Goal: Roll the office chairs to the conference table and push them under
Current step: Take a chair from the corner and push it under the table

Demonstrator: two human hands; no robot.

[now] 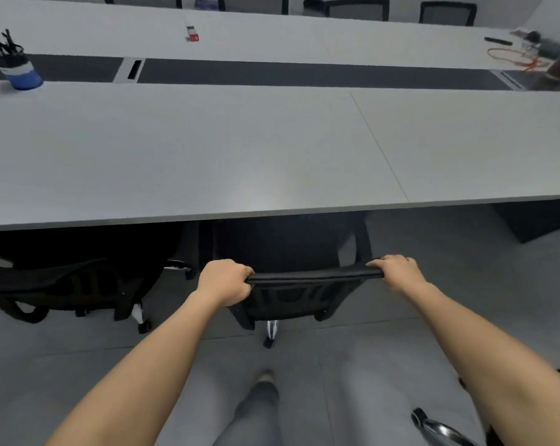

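From the head: gripping the top edge of the chair (288,300) back at both ends, with the left hand (225,281) curled round the left end and the right hand (401,272) curled over the right. Seat partly under the near edge of the table (208,149), back outside it. Just to the left, a second chair (72,284), also partly under. On the table, a pen cup (18,69) far left, a small box (192,33) further back, orange cables (513,57) far right.
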